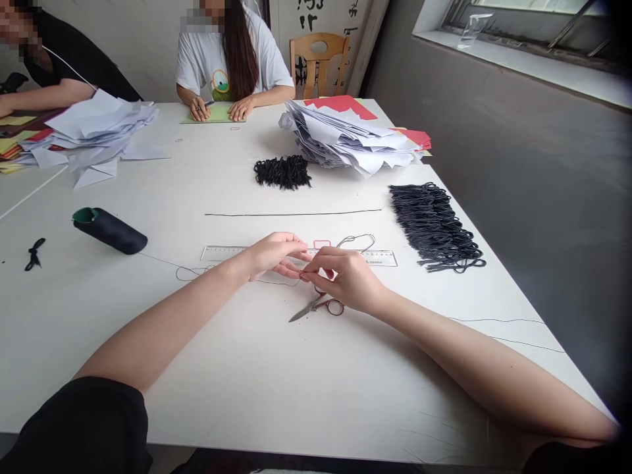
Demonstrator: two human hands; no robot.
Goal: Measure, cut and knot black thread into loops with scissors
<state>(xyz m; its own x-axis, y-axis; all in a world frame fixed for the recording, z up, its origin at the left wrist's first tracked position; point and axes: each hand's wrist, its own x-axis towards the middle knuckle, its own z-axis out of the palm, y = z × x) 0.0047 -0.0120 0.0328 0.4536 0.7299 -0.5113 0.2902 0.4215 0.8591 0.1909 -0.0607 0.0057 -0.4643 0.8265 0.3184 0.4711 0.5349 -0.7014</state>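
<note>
R-hand grip (348, 275) is apparently pinching thin dark thread (279, 284) btwn thumb & finger; L hand (270, 255) is curving beside it, fingers parted, can't tell its hold. Thread's seemingly trailing over flat white bench (222, 395) from black cylindrical spool (113, 232), prob. handling light, limp, tangly; pinch near end.

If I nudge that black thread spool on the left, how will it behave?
The spool lies on its side and looks rounded, so it would probably roll. Its open green core suggests it may be light for its size. Loose thread trails off it in loops, so pushing might snag or tangle that.
</note>
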